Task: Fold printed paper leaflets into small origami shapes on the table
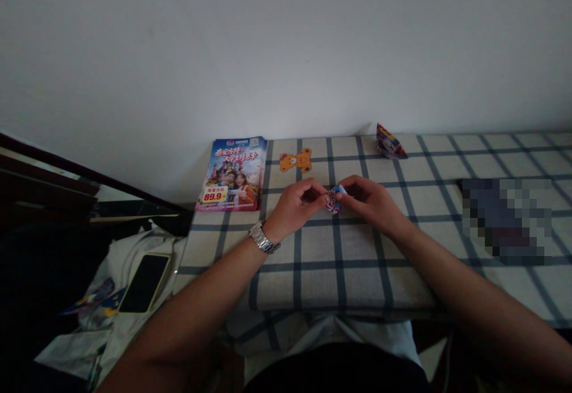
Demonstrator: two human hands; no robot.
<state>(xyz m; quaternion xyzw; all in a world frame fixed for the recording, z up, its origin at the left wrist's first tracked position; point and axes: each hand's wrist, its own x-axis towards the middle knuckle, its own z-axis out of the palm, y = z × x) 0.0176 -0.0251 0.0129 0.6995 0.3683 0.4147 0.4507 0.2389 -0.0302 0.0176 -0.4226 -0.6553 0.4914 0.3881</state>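
Working above the checked tablecloth (277, 280)

Flyers (235, 172) lie stacked at the left, untouched. Mid-table, the left hand (297, 205) and the right hand (370, 202) face each other, each pinching. A colourful packet (388, 143) sits farther back, apart from both hands. Smallest is the printed wrapper (332, 203), gripped from both sides between them. I'd judge the work underway; whether it's torn open, and what's left, I can't tell.

Lighting is dim and diffuse. The wall (286, 53) reads brightest; the near left falls into black. Coarse pixelation masks an item (504, 220) at right on the surface (315, 289). Fine print on the leaflets (232, 175) is soft.
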